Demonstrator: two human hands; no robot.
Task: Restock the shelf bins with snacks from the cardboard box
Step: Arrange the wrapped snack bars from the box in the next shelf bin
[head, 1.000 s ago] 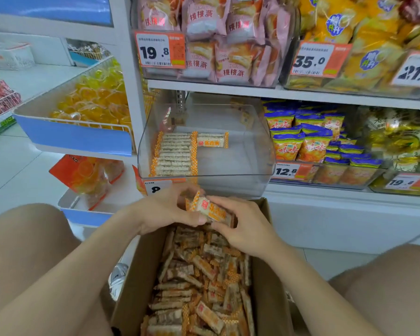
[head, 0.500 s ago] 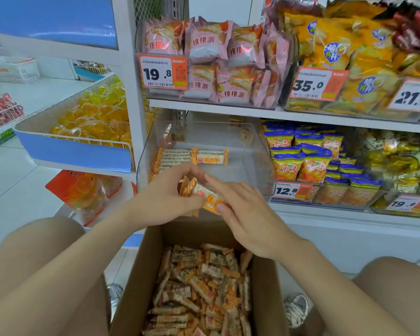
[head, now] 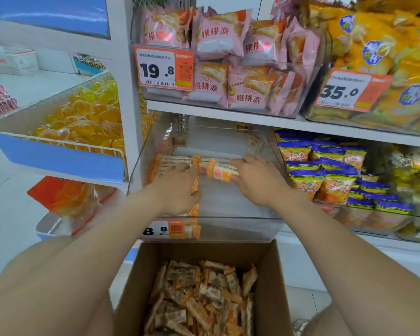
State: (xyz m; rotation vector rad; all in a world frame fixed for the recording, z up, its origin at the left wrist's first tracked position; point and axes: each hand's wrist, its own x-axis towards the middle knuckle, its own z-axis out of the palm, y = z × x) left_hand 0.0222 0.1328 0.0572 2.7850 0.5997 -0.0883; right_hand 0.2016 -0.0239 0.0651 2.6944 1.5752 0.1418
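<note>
Both hands are inside the clear bin [head: 228, 229]. The right hand [head: 257, 180] is at the right side of the bin. Its fingers are curled round a few bars [head: 222, 172], which it holds near the bin's middle. The left hand [head: 177, 190] is at the left side of the bin. Its fingers are mostly straight and lie on a row [head: 175, 160] of packs there. Just below the bin stands the box [head: 269, 275], full of loose snacks [head: 199, 299]. A price tag [head: 166, 229] is stuck on the bin's front.

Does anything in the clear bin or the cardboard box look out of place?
Mostly no. The snack bars in the clear bin lie in a neat row; those in the cardboard box are a loose jumble. A small packet sits alone at the bin's back.
</note>
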